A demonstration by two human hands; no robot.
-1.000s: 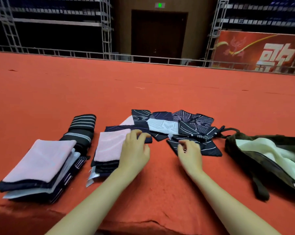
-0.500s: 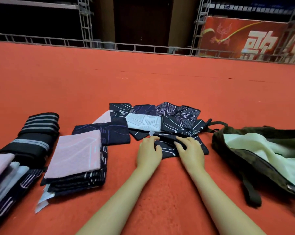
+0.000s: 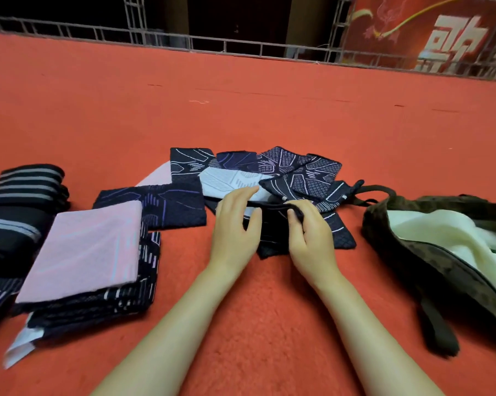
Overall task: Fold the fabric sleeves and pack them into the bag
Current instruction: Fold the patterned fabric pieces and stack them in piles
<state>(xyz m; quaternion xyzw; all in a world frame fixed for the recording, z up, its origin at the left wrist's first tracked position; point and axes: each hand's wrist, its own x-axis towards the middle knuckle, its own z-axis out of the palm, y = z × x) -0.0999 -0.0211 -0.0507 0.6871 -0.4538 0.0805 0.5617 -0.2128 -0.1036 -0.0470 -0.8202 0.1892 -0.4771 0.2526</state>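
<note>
Fabric sleeve (image 3: 272, 235), dark navy with a fine grid pattern, lies at the centre of the frame on the orange-red surface (image 3: 241, 115), its upper edge lifted between both hands. The left hand (image 3: 235, 224) has its thumb and curled fingers on that sleeve's left end, and the right hand (image 3: 309, 235) pinches the raised edge from the right. Just behind them a loose heap of patterned sleeves (image 3: 269, 172), navy and white, fans out. At lower left sits a folded stack (image 3: 92, 252) with a pink piece on top. A black striped bundle (image 3: 24, 195) lies at the far left edge. At the right, the dark olive bag (image 3: 412, 252) lies open with pale cream cloth (image 3: 441, 235) inside.
</note>
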